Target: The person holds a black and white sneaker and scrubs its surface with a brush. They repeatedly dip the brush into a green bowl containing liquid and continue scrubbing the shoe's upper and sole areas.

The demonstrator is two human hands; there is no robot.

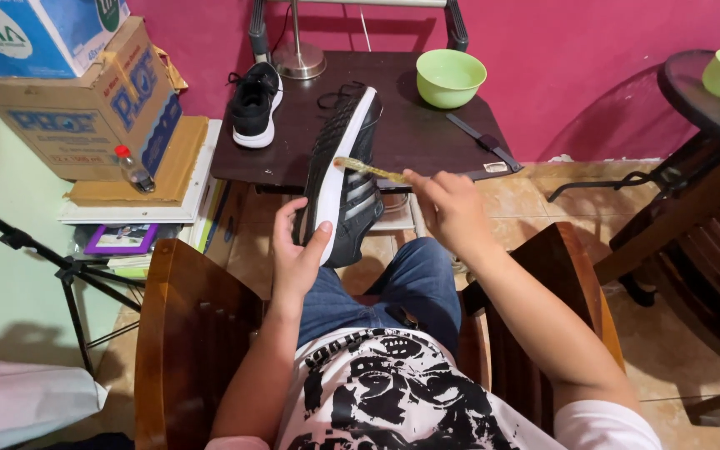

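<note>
Ahead of my knees stands a dark wooden side table [427,137]. On it, a black shoe [255,104] at ten o'clock, a green bowl [450,77] at one, a lamp base [298,60] at twelve.

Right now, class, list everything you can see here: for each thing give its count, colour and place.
Shoe in hand: one, black with white sole, held above the lap.
Second shoe: one, black and white, on the dark table.
Toothbrush: one, yellowish, against the held shoe's sole.
Table: one, dark brown, by the pink wall.
Bowls: two, light green, one on the dark table, one on the round table at right.
Cardboard boxes: two, brown and blue, stacked at left.
Bottle: one, clear with red cap, beside the boxes.
Wooden chairs: brown, around the person.
Left hand: grips the held shoe.
Right hand: holds the toothbrush.
</note>
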